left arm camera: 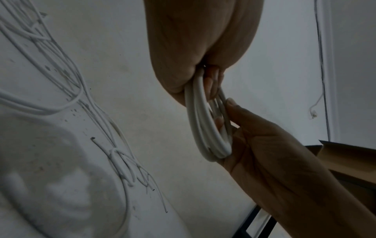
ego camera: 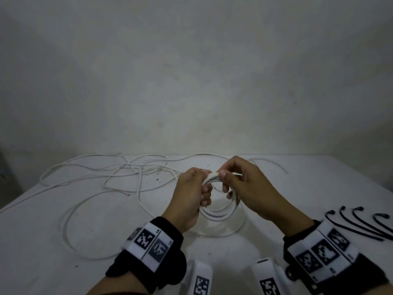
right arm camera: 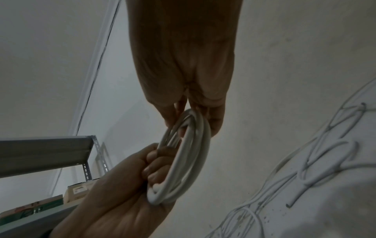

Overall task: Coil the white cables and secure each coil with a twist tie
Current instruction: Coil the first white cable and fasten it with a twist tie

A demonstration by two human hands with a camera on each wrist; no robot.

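A white cable coil (ego camera: 219,211) of several loops is held upright above the white table (ego camera: 42,241), between both hands. My left hand (ego camera: 191,194) grips the coil's left side, fingers curled through the ring. My right hand (ego camera: 236,177) pinches the top right of the coil, thumb on the outside. The left wrist view shows the coil (left arm camera: 203,128) edge-on with my right hand (left arm camera: 254,141) wrapped round its far side. In the right wrist view the coil (right arm camera: 189,161) runs from my right fingertips down into my left hand (right arm camera: 130,190). Black ties (ego camera: 361,224) lie at the right.
Loose white cables (ego camera: 119,173) sprawl tangled over the table's back and left, one long loop (ego camera: 70,231) curving toward my left wrist. A bare wall rises behind the table. A metal shelf (right arm camera: 44,153) with boxes shows in the right wrist view.
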